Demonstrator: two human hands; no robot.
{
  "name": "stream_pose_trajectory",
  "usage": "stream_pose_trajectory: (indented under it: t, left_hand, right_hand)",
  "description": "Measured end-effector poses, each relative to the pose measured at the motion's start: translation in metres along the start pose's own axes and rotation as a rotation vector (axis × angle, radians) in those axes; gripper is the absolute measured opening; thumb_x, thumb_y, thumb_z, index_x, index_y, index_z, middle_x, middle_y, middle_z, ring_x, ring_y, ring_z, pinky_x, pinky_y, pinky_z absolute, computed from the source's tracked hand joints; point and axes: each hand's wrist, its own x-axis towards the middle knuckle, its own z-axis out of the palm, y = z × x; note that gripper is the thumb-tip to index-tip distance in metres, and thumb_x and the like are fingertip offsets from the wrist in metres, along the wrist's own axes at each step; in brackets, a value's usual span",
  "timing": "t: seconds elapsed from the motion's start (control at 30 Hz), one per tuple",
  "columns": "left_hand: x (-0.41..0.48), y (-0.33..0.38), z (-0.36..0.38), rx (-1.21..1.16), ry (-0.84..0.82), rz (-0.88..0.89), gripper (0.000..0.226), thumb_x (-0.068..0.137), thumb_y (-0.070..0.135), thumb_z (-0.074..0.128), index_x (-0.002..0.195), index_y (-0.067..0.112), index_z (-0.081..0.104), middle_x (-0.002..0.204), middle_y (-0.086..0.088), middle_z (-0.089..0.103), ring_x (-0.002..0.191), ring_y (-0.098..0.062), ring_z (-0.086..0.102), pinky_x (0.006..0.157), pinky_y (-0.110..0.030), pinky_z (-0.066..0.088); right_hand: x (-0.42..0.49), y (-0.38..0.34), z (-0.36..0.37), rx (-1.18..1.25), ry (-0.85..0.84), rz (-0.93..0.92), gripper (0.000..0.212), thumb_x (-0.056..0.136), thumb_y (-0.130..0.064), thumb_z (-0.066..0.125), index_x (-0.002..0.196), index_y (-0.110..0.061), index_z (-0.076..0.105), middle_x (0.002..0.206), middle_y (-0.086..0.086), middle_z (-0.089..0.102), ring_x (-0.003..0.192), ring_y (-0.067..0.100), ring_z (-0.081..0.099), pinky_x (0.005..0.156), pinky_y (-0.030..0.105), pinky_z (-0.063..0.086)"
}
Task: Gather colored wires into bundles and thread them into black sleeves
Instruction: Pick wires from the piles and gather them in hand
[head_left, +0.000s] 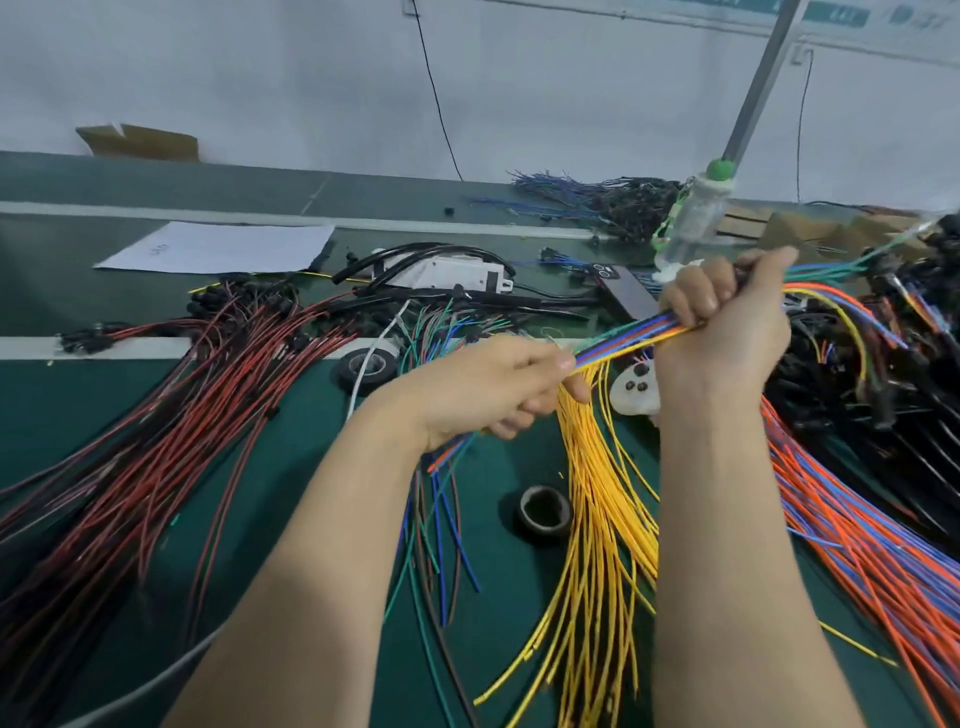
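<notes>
Head view, the only one.

- A mixed bundle (621, 340) of coloured wires (blue, orange, yellow, green strands) is held taut in the air between the two hands, above the green surface (311, 493).
- The left hand (488, 395) is closed round the bundle's nearer part, which is pinched between thumb and forefinger. Loose ends are seen trailing below the fist.
- The right hand (727, 322) is clenched round the same bundle further up, and the strands fan out beyond it to the right.
- Something dark is glimpsed under the right forefinger. Whether it is a sleeve cannot be told.

On the surface:
- A sheaf of yellow wires (597, 509) lies below the hands.
- Red and black wires (156, 426) are spread at left.
- Orange and blue wires (857, 545) are spread at right.
- Black sleeves (356, 269) lie well beyond the hands, beside a white housing (452, 270).
- A tape roll (543, 512) sits between the forearms.

Step judged: gathering and evening up. Threading is apparently not yet begun.

Next move, as judged:
- The strand ends are to be drawn level and squeezed tight.
- A sleeve is to be brought to them.
- Its mouth is to be met squarely, so that no strand is left outside or buckled.
</notes>
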Motion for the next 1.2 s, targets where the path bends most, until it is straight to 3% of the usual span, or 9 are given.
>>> stream_pose_trajectory:
  t: [0.1, 0.23, 0.47, 0.63, 0.77, 0.87, 1.03, 1.13, 1.2]
  left_hand:
    - [0.003, -0.001, -0.003, 0.018, 0.102, 0.038, 0.03, 0.103, 0.024, 0.035, 0.089, 0.014, 0.06, 0.049, 0.014, 0.031, 0.041, -0.002, 0.02, 0.04, -0.011, 0.019]
    - [0.006, -0.006, -0.003, -0.057, 0.142, 0.039, 0.03, 0.102, 0.025, 0.038, 0.087, 0.014, 0.061, 0.051, 0.011, 0.035, 0.04, -0.001, 0.019, 0.037, -0.011, 0.018]
    - [-0.003, -0.021, -0.02, -0.079, 0.114, -0.049, 0.032, 0.099, 0.032, 0.041, 0.089, 0.015, 0.066, 0.053, 0.012, 0.038, 0.042, -0.003, 0.023, 0.037, -0.011, 0.02]
    - [0.006, -0.019, -0.012, -0.159, 0.209, -0.015, 0.03, 0.098, 0.028, 0.045, 0.083, 0.013, 0.065, 0.055, 0.008, 0.039, 0.042, -0.003, 0.019, 0.036, -0.011, 0.015]
    - [0.002, -0.024, -0.019, -0.157, 0.183, -0.066, 0.029, 0.097, 0.031, 0.047, 0.088, 0.013, 0.067, 0.056, 0.007, 0.049, 0.039, 0.0, 0.028, 0.035, -0.01, 0.02]
    - [-0.003, -0.028, -0.026, -0.171, 0.159, -0.079, 0.027, 0.096, 0.03, 0.048, 0.088, 0.012, 0.067, 0.051, 0.011, 0.042, 0.039, 0.0, 0.025, 0.034, -0.01, 0.019]
    - [0.006, -0.025, -0.021, -0.219, 0.268, -0.061, 0.027, 0.095, 0.026, 0.053, 0.077, 0.014, 0.069, 0.053, 0.008, 0.044, 0.04, -0.002, 0.021, 0.034, -0.011, 0.012]
    - [0.008, -0.023, -0.021, -0.303, 0.357, -0.105, 0.031, 0.096, 0.026, 0.052, 0.073, 0.013, 0.068, 0.058, 0.003, 0.056, 0.037, -0.002, 0.033, 0.031, -0.011, 0.024]
    - [0.006, -0.023, -0.025, -0.425, 0.419, -0.155, 0.035, 0.098, 0.03, 0.047, 0.075, 0.012, 0.067, 0.064, -0.002, 0.066, 0.044, -0.007, 0.056, 0.041, -0.018, 0.047]
  right_hand:
    - [-0.003, 0.01, -0.004, 0.109, -0.064, 0.171, 0.036, 0.104, -0.032, 0.034, 0.072, -0.017, 0.041, 0.042, -0.008, 0.024, 0.032, 0.004, 0.023, 0.032, 0.015, 0.019]
    - [-0.013, 0.033, -0.005, -0.011, -0.217, 0.465, 0.044, 0.104, -0.039, 0.029, 0.07, -0.014, 0.042, 0.037, -0.009, 0.024, 0.028, 0.002, 0.022, 0.03, 0.014, 0.016]
    - [-0.009, 0.029, -0.009, 0.02, -0.175, 0.366, 0.046, 0.104, -0.04, 0.027, 0.068, -0.015, 0.039, 0.038, -0.009, 0.023, 0.028, 0.003, 0.019, 0.032, 0.017, 0.012]
    - [-0.017, 0.047, -0.005, -0.088, -0.214, 0.499, 0.047, 0.103, -0.041, 0.028, 0.067, -0.014, 0.038, 0.037, -0.008, 0.024, 0.027, 0.003, 0.019, 0.03, 0.016, 0.012]
    - [-0.015, 0.046, -0.006, -0.069, -0.168, 0.46, 0.048, 0.103, -0.043, 0.024, 0.066, -0.015, 0.036, 0.037, -0.008, 0.022, 0.027, 0.004, 0.017, 0.029, 0.017, 0.011]
    - [-0.01, 0.039, -0.008, -0.017, -0.143, 0.408, 0.047, 0.104, -0.041, 0.026, 0.065, -0.016, 0.037, 0.037, -0.009, 0.022, 0.027, 0.004, 0.018, 0.028, 0.017, 0.013]
    - [-0.02, 0.053, -0.005, -0.044, -0.169, 0.486, 0.046, 0.103, -0.039, 0.03, 0.064, -0.016, 0.036, 0.037, -0.008, 0.022, 0.027, 0.004, 0.019, 0.03, 0.017, 0.013]
    - [-0.022, 0.059, -0.004, -0.013, -0.16, 0.479, 0.049, 0.103, -0.043, 0.027, 0.064, -0.015, 0.036, 0.036, -0.007, 0.021, 0.026, 0.005, 0.017, 0.03, 0.018, 0.011]
    - [-0.021, 0.057, -0.004, 0.0, -0.147, 0.426, 0.049, 0.103, -0.044, 0.026, 0.064, -0.015, 0.036, 0.037, -0.007, 0.021, 0.027, 0.005, 0.017, 0.031, 0.017, 0.012]
